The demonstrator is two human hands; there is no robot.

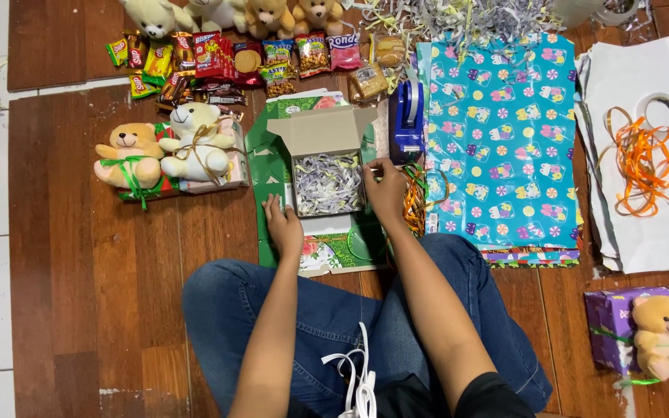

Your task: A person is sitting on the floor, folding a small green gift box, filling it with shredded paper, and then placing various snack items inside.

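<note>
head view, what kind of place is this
Probably a home floor used for making gift hampers: a person sits on wooden boards, both hands at an open box of shredded paper, amid wrapping paper, snack packets and teddy bears.

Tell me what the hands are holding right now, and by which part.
Both hold the open cardboard box of shredded paper: left hand at its lower left corner, right hand on its right edge.

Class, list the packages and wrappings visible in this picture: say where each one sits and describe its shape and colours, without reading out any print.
Open box: centre, between both hands, cardboard flap up, filled with shredded paper.
Snack packets: top row, small red, yellow and green pouches.
Wrapping paper: right of the box, turquoise sheet with a sweets pattern.
Purple parcel: lower right, boxy, a bear tied on.
</note>
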